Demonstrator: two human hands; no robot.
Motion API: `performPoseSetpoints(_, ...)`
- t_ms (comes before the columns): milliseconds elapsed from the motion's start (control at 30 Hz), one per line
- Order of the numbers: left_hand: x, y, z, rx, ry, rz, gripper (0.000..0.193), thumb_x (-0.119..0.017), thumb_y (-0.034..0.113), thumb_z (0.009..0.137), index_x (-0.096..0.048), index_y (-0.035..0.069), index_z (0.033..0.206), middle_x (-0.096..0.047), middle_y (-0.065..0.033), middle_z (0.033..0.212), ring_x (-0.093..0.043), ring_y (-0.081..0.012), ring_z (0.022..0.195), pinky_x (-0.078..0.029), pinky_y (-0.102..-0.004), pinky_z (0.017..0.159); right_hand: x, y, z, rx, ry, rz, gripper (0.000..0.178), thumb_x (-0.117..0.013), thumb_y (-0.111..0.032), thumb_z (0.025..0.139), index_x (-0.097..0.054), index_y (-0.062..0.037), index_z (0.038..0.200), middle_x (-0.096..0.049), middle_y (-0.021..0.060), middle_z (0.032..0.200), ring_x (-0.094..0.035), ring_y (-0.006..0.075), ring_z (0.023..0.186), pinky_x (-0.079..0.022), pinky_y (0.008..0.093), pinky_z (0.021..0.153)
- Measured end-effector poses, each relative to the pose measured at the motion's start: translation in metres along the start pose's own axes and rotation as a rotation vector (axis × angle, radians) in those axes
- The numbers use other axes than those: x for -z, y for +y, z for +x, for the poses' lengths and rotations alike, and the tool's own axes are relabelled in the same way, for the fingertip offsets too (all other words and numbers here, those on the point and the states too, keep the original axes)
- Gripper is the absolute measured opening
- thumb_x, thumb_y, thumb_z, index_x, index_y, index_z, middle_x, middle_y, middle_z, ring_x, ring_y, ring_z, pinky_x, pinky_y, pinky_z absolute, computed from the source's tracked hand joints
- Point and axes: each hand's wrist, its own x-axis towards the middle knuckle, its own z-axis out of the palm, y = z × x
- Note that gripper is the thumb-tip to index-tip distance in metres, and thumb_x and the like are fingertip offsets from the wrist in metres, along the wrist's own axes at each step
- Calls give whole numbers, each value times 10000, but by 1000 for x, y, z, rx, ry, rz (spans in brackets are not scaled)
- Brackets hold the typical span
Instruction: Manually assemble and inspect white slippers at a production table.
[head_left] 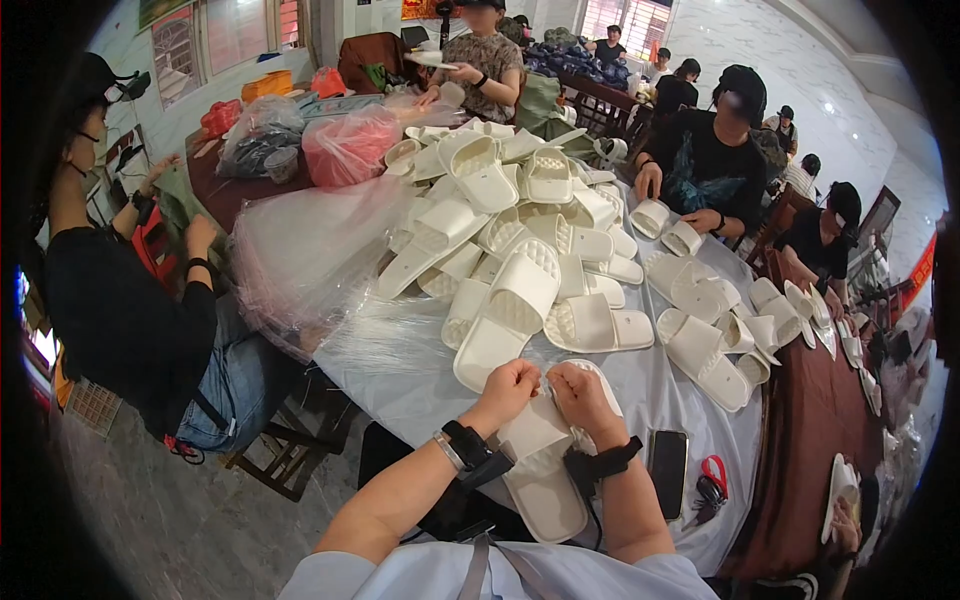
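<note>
My left hand (508, 392) and my right hand (584, 398) are close together over the near edge of the table, both with fingers pinched. Whatever lies between the fingertips is too small to make out. Directly under them is a pair of off-white slippers (543, 490), one sole pointing toward me and the other slipper partly covered by my right hand. Just beyond my left hand lies another slipper (522, 298). A large heap of the same slippers (545, 225) rises across the middle of the table.
Clear plastic bags (310, 265) spread over the left side of the table. A phone (668, 474) and small red-handled snips (711, 488) lie right of my right forearm. More slippers (705, 358) sit on the right. People work around the table, one seated at left (130, 320), one across (705, 165).
</note>
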Motion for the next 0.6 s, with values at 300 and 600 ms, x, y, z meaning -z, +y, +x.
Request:
performPoseSetpoints(300,-3,1,-1,-59,-6,82,243,-578,233,961,-620,9,879,-612,-10,698,-531,-72,621,-443,-245,571,-1,3,0,1,-16,-17,91,-574,-61,872,-625,15,878,-629,169,776,-621,319,701,-485,364,653)
performPoseSetpoints(600,1,13,-4,25,-65,51,205,-593,182,961,-620,3,865,-614,-7,738,-535,-60,655,-444,-214,592,2,4,1,67,-85,-54,102,-550,-72,892,-607,5,857,-614,195,790,-606,379,741,-482,400,656)
